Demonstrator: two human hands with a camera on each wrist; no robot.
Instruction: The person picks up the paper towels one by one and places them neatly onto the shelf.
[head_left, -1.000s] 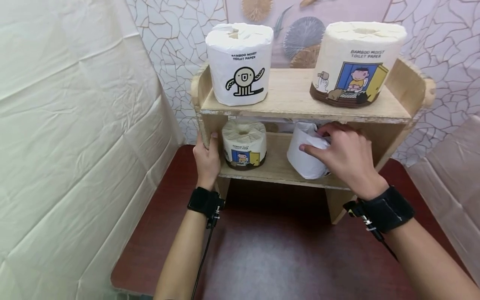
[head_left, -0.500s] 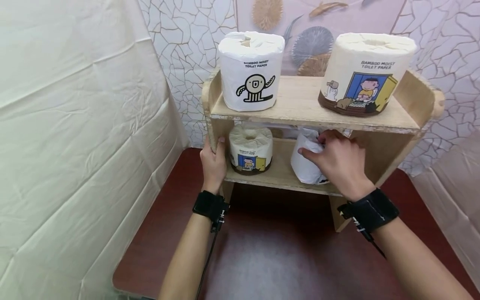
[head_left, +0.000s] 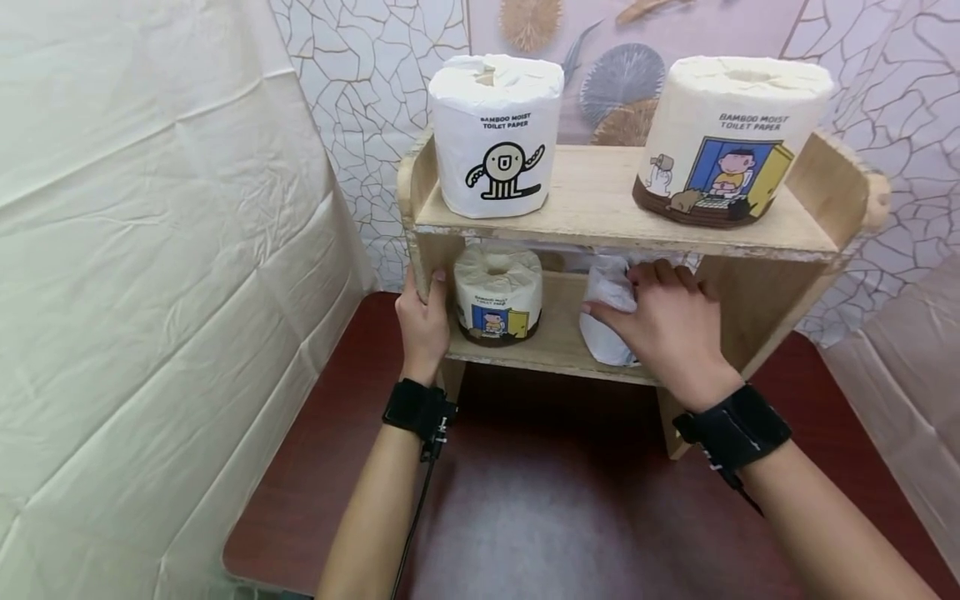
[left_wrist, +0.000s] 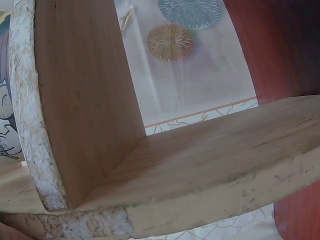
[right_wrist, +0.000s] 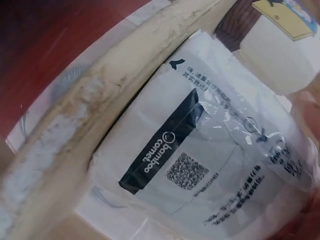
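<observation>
On the lower shelf of a small wooden rack [head_left: 622, 227], my right hand [head_left: 672, 333] grips a white-wrapped toilet paper roll [head_left: 604, 321], thumb at its left side and fingers over its top. In the right wrist view the same roll [right_wrist: 200, 150] shows a dark label and a printed code, its base along the shelf edge. My left hand [head_left: 423, 323] holds the rack's left side panel, its thumb on the front edge and its other fingers hidden behind. Close by that hand, a cream toilet paper roll [head_left: 498, 296] with a cartoon print stands upright on the lower shelf.
A white roll [head_left: 495, 137] with a black cartoon figure and a larger cream roll [head_left: 731, 142] stand on the top shelf. The rack stands on a dark red table [head_left: 525, 517]. A pale cloth [head_left: 150, 275] hangs at the left, and a patterned backdrop [head_left: 360, 83] lies behind.
The white roll under my right hand has straightened from a tilt and sits a little deeper on the lower shelf. The left hand keeps its hold; the head view has shifted slightly.
</observation>
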